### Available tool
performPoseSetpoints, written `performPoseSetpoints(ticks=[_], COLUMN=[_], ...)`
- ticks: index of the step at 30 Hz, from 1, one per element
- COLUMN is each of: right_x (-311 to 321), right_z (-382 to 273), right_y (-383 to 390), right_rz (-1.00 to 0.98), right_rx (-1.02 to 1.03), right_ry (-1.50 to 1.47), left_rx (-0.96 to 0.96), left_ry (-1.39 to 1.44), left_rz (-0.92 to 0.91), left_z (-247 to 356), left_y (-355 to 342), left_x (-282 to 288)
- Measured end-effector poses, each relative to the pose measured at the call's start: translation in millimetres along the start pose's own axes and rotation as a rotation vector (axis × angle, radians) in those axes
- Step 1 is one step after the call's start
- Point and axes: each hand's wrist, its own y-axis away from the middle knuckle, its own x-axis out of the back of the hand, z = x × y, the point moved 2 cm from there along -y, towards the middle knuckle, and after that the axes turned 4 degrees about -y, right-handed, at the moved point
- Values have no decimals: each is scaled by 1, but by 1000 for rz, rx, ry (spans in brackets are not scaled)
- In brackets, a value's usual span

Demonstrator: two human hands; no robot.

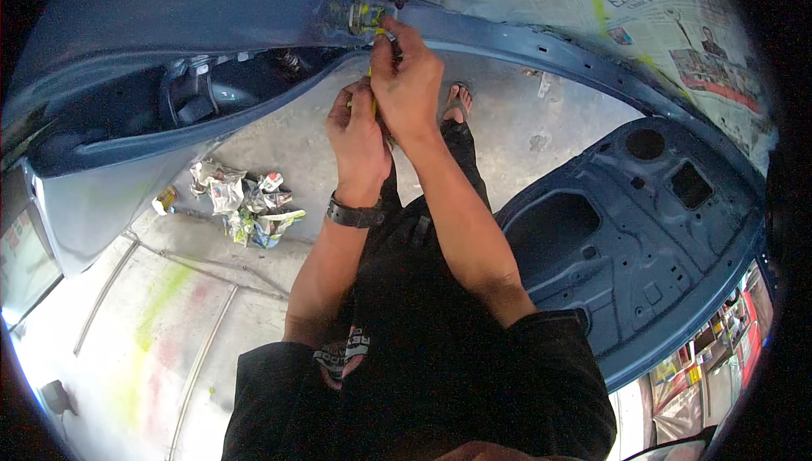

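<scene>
My right hand is closed, its fingers bent round a thin yellow tool or strip and its index finger reaching up to a yellow-green metal fitting. This fitting sits on the edge of a blue-painted car body frame. Just below and left of it, my left hand pinches the lower part of the same yellow piece. A dark strap is round my left wrist. Fingers cover most of the yellow piece, so its exact kind cannot be made out.
A blue door panel with cut-out holes stands at right. Another blue panel with an open cavity lies at left. Newspaper masks the upper right. Crumpled paper and a small can are on the concrete floor.
</scene>
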Motion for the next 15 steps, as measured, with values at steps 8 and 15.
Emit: performPoseSetpoints(ticks=[8,15], right_x=[-4,-6], right_z=[-9,-8], right_y=[-2,-4], right_rz=[20,10], right_rx=[33,18], right_ry=[55,88], left_rx=[30,76], left_ry=[32,-1], left_rz=[-60,-66], left_z=[4,3], left_y=[-8,-11], left_x=[6,10])
